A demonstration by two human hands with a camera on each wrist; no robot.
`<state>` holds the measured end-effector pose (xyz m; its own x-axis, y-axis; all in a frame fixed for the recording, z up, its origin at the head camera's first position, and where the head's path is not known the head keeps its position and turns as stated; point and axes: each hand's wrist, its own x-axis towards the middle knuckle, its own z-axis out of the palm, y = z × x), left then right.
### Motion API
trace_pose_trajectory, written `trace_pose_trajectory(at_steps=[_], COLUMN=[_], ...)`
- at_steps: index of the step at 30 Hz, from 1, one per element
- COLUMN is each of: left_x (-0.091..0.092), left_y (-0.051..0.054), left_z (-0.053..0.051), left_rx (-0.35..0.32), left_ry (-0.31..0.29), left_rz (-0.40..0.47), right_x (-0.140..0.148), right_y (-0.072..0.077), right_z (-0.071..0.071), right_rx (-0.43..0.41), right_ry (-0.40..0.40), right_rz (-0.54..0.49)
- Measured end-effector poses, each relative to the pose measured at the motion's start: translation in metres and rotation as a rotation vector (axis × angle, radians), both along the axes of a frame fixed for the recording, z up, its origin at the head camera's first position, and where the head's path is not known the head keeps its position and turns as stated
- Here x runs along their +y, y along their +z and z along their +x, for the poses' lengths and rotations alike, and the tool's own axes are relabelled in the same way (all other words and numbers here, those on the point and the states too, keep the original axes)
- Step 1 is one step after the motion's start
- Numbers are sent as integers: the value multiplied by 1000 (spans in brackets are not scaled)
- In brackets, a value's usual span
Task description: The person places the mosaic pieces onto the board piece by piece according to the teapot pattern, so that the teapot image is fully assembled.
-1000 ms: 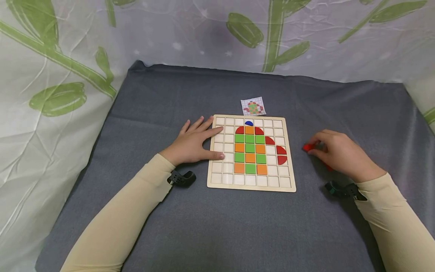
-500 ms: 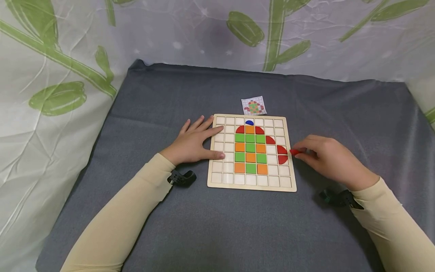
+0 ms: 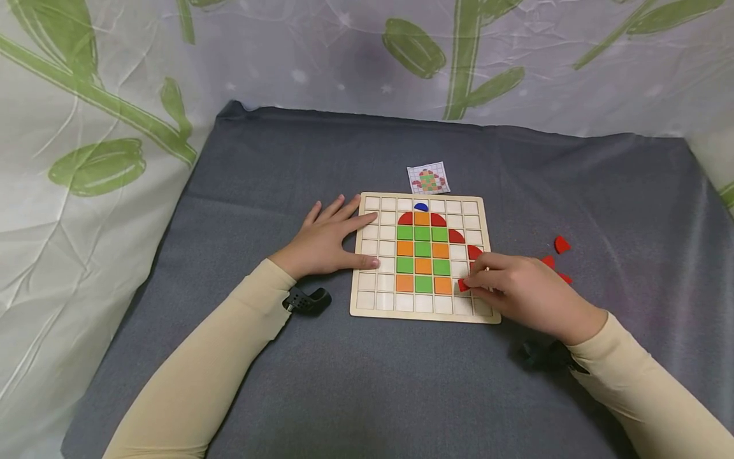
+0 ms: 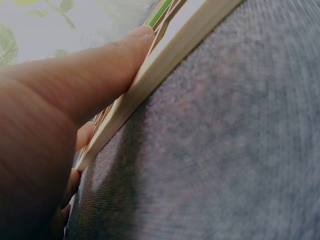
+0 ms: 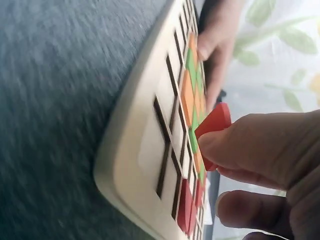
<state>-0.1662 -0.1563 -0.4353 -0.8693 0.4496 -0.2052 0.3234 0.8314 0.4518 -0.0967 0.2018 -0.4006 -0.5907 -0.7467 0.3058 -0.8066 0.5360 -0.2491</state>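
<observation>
A wooden grid board [image 3: 367,306] lies on the cloth, with green and orange squares, red quarter-round tiles and a blue half-round tile [image 3: 421,207] set in its cells. My left hand [image 3: 327,242] rests spread on the board's left edge, thumb and forefinger over the rim. Between thumb and fingers my right hand [image 3: 522,290] pinches a red quarter-round tile [image 5: 216,122], over the board's lower right cells, just right of the lowest orange square [image 3: 442,285]. In the right wrist view that tile is tilted above the grid. The right hand partly covers the board's right edge.
Several loose red tiles [image 3: 562,244] lie on the grey cloth [image 3: 321,382] right of the board, partly behind my right hand. A small printed pattern card [image 3: 428,178] sits just beyond the board's far edge. A leaf-patterned curtain [image 3: 321,57] hangs behind the table.
My right hand has moved left with the pinched red tile, from the cloth to over the board's lower right. Loose red tiles have come into sight behind it. The left hand has stayed put.
</observation>
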Motion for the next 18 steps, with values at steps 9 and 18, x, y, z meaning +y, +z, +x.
trace_pose_trajectory(at_steps=[9,18], left_x=[0,0], left_y=[0,-1], left_z=[0,0], left_rx=[0,1], left_ry=[0,-4], left_rz=[3,1], right_x=[-5,-7], right_y=[-7,-13], right_z=[1,2], right_rx=[70,88], right_ry=[37,37], right_rz=[39,85])
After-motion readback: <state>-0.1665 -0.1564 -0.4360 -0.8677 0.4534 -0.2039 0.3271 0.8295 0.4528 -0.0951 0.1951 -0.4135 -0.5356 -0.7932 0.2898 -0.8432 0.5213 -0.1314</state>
